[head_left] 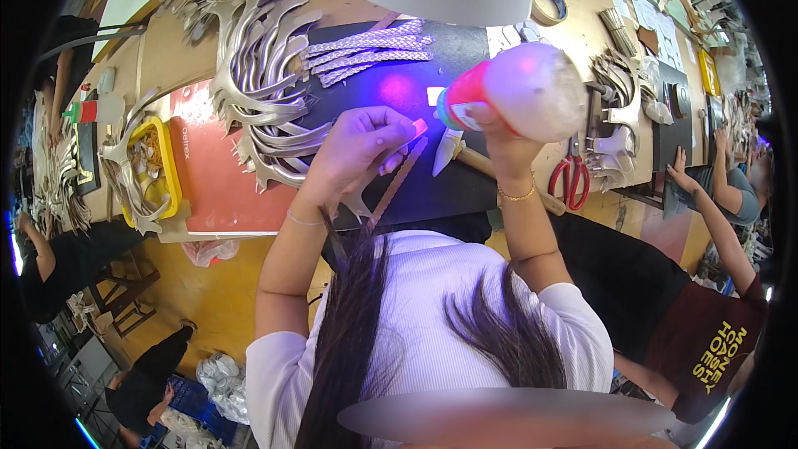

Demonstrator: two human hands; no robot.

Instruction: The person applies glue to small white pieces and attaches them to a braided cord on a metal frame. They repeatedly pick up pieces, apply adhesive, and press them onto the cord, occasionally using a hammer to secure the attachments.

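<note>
Over the black mat (467,199): left hand (357,150), thumb and fingertips drawn together on a small pink-lit piece (419,126), its material unclear. Over the mat's right part: right hand (509,140), fingers curled around a bottle (540,87), white with a red band, tilted, its green nozzle end pointing toward the mat's middle. On the mat's far part: braided strips (370,51), pale, several, side by side. On the mat, between the hands: one pale pointed tool (447,152). Left of the mat, partly overlapping it: metallic-coloured straps (266,75), heaped; beyond these, a yellow tray (175,175). Right of the mat: scissors (570,183), red-handled.
</note>
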